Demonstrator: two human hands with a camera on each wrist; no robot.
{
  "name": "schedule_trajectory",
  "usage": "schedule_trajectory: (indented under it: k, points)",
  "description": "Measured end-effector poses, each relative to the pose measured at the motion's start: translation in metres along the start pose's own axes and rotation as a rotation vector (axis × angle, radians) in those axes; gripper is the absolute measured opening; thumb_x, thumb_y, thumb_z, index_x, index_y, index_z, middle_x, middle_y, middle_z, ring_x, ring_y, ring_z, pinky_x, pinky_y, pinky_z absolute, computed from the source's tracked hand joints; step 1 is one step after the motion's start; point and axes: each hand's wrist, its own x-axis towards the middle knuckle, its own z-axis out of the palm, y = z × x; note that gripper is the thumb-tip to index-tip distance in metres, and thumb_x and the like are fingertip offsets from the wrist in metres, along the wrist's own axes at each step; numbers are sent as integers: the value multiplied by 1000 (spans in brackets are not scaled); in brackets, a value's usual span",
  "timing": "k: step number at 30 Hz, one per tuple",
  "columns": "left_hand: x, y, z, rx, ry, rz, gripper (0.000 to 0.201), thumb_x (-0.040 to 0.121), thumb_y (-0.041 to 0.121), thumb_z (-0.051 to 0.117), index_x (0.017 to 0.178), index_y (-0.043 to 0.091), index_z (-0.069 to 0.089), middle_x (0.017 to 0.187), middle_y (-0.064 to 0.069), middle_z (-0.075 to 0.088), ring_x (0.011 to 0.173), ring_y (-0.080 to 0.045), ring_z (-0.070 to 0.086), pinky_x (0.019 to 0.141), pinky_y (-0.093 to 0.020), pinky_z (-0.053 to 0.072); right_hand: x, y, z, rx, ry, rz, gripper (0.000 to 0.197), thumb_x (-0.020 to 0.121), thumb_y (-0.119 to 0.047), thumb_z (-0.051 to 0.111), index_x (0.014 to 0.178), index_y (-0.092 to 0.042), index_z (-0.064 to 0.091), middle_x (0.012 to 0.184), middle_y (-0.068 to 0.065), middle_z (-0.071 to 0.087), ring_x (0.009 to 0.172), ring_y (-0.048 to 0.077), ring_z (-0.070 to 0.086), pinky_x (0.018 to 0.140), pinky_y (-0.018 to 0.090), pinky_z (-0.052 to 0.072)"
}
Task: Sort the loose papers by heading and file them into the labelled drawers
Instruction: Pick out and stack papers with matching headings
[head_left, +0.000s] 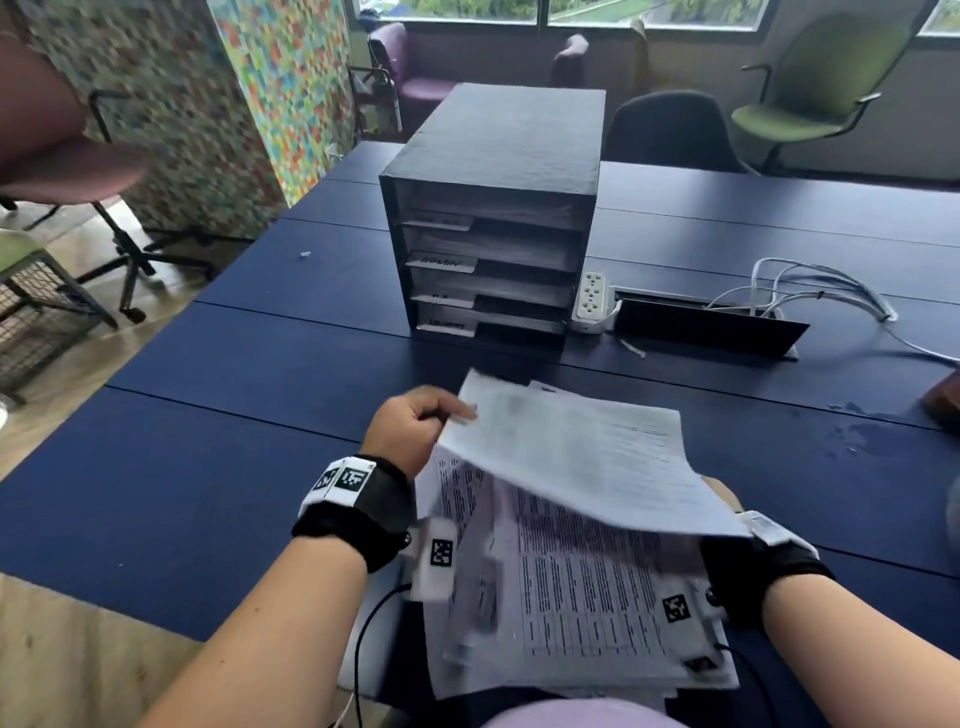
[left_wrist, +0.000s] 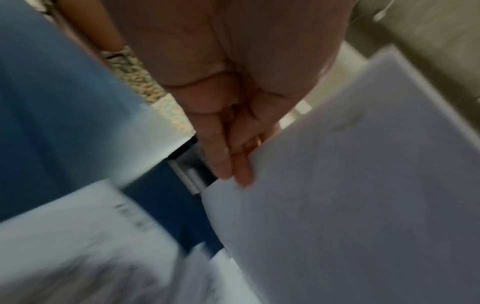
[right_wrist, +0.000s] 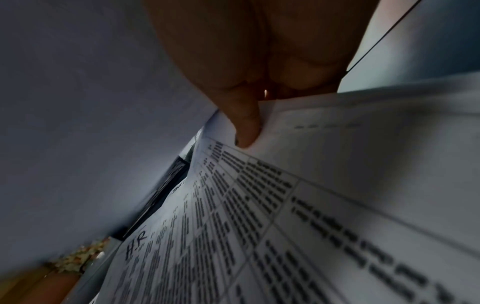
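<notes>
1 black drawer unit (head_left: 493, 208) w/ 4 labelled drawers stands upright mid blue table (head_left: 208, 415); labels blurred, 2nd reads approx "ADMIN". Loose papers (head_left: 571, 613): several sheets, exact count unclear, fanned at near table edge; white, dense printed tables; in right wrist view one is hand-marked "HR". 1 top sheet (head_left: 571, 457) is lifted clear of the pile. Left hand (head_left: 410, 426) pinches its far-left corner, fingers curled. Right hand (right_wrist: 249, 67) mostly hidden under the sheet; one finger presses the papers, grip can't tell.
</notes>
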Motion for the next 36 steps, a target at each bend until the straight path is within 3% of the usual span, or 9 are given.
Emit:
schedule_trajectory:
  k: [4,8,13,17,19,22,28,32,36]
  points:
    - [-12,-38,3,-172,15,-376,46,79,-16,32,77,10,70,99,-9,71,82,-18,64,67,-17,51,3,8,-4,32,21,-35,21,78,-15,70,99,-13,68,89,7,70,82,23,65,77,32,51]
    - [-17,-56,-3,-373,163,-497,40,87,-12,29,110,11,53,98,-11,60,68,-20,58,56,-27,50,5,12,-4,80,-1,-32,21,77,-14,71,98,-16,68,90,6,71,87,26,67,87,42,52]
    - [-18,-77,-8,-218,69,-680,32,89,19,63,116,12,48,90,-7,62,68,-19,55,59,-28,45,8,12,-2,112,0,-44,17,77,-14,70,92,-21,66,89,5,71,86,27,67,87,43,52]
    - [-23,-71,-2,28,-150,-573,43,79,2,72,109,16,45,86,-1,63,78,-18,59,61,-24,46,16,16,-1,133,12,-40,9,84,-14,63,92,-18,64,90,10,71,87,31,66,86,45,52]
    - [-18,-70,-1,205,-108,-476,33,83,-1,63,100,23,49,79,-1,61,74,-19,56,60,-24,42,22,20,-2,155,15,-41,10,87,-12,59,95,-11,64,91,14,70,88,35,66,86,48,51]
    - [-11,-66,-10,129,5,-385,38,84,-6,55,84,31,62,72,-2,58,69,-21,54,63,-26,41,32,30,-4,202,6,-28,10,88,-12,58,96,-9,64,90,15,69,90,37,65,87,51,51]
    - [-6,-45,-24,-78,137,-351,25,87,-4,56,86,14,74,75,2,71,53,-5,60,50,-9,46,14,19,-9,422,-96,-8,15,91,-1,52,89,-11,63,92,20,67,85,37,63,89,56,48]
    - [-3,-36,-9,-120,81,-294,28,88,-7,53,101,11,71,92,-2,70,68,-1,62,62,-6,48,-7,-4,-3,535,-181,-86,19,90,4,50,92,-8,64,78,13,69,63,26,65,71,43,55]
    - [-1,-29,11,-89,131,-251,33,89,-6,51,102,18,70,102,0,68,89,-11,61,81,-16,44,-16,-23,8,536,-264,-158,19,89,0,53,97,-8,67,90,17,69,77,29,63,85,48,49]
